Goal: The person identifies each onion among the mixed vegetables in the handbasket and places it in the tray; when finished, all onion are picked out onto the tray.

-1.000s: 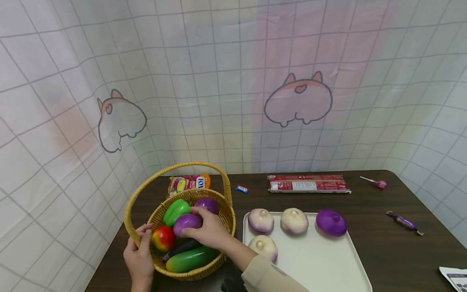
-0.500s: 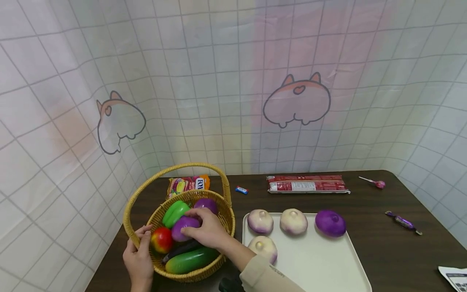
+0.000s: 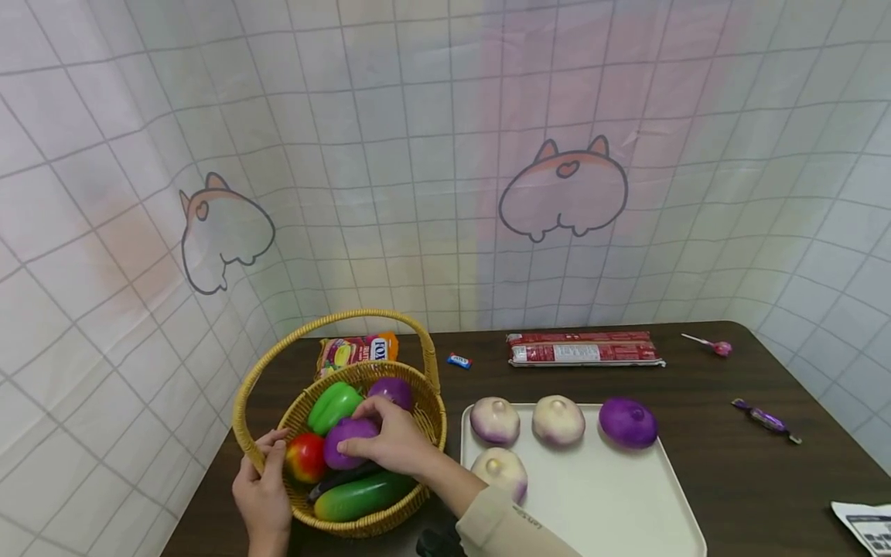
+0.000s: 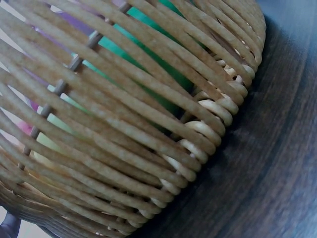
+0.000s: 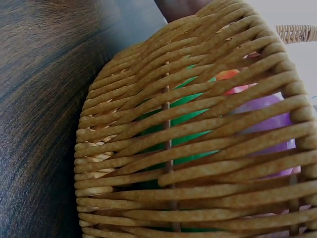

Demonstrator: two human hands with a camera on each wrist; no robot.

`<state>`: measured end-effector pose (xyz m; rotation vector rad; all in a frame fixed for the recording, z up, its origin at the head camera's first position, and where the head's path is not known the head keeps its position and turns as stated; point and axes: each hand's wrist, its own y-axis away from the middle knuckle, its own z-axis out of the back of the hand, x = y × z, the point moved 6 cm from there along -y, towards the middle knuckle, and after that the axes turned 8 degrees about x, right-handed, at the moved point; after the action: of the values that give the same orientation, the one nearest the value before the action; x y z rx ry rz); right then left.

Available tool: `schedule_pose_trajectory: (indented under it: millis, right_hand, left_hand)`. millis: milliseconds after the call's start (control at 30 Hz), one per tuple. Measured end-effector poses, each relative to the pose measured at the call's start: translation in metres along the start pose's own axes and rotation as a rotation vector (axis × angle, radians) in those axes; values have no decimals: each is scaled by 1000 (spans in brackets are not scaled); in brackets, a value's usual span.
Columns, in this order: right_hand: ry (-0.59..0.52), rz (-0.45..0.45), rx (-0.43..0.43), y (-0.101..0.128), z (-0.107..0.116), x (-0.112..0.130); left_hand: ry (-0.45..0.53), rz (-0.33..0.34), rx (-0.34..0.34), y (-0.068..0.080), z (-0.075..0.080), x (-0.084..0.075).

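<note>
From the head view, the right hand (image 3: 393,441) curls over a purple onion (image 3: 344,442) inside the basket (image 3: 425,414), between an apple (image 3: 305,458) and a pepper (image 3: 334,405); the left hand (image 3: 263,495) grips the basket's near rim. The left wrist view shows only basket weave (image 4: 148,124) on the table (image 4: 267,163). The right wrist view shows the onion (image 5: 270,119) through the weave.
</note>
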<state>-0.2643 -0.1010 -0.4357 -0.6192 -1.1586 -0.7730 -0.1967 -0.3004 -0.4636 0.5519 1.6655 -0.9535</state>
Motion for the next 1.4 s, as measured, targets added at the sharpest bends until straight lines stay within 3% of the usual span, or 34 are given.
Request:
schedule_pose_trajectory:
  millis: [267, 500, 667, 833, 967, 1400]
  right_hand:
    - [206, 19, 64, 2, -5, 5]
    - [293, 43, 93, 5, -9, 7]
    - [274, 60, 2, 10, -7, 9]
    - [232, 155, -73, 24, -3, 19]
    - [217, 203, -89, 37, 0, 25]
    - [164, 189, -131, 72, 17, 19]
  left_hand:
    - [1, -4, -3, 0, 1, 1]
    - [-7, -2, -5, 0, 1, 1]
    - [-24, -6, -9, 0, 1, 1]
    - [-30, -12, -13, 0, 0, 0]
    - [-26, -11, -15, -1, 0, -1]
    - [-38, 15, -3, -1, -1, -1]
